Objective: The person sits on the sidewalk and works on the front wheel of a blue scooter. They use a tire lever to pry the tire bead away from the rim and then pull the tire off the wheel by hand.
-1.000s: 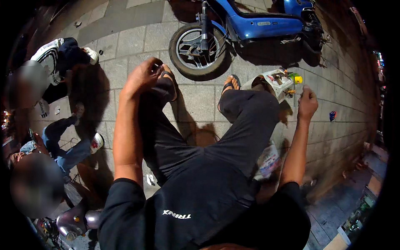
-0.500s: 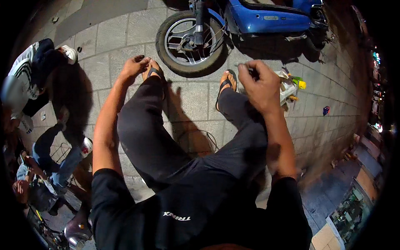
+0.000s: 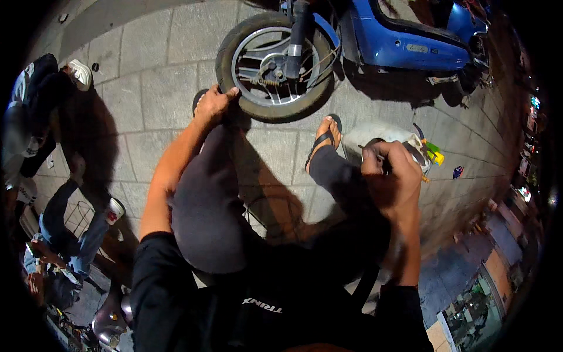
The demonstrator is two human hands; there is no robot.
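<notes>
A scooter's front wheel (image 3: 281,64), with a black tyre (image 3: 227,44) and grey spokes, stands ahead of me. My left hand (image 3: 212,107) is at the tyre's near left edge, its thumb stretched out onto the rubber and apart from the other fingers. To the right, my right hand (image 3: 396,170) is raised above my knee with the fingers curled in. Whatever those fingers may hold is hidden. Just beyond that hand is a pale bag or container (image 3: 366,135), with yellow and green items (image 3: 434,154) beside it.
The blue scooter body (image 3: 404,50) extends to the far right from the wheel. My sandalled right foot (image 3: 325,138) is planted on the paving. At the left are people's legs and shoes (image 3: 81,75). A small dark blue object (image 3: 458,172) lies on the paving.
My left hand has moved from beside my foot forward and right to the tyre. The right hand has shifted right and nearer to me, still curled. The view has tilted, so the scooter appears closer.
</notes>
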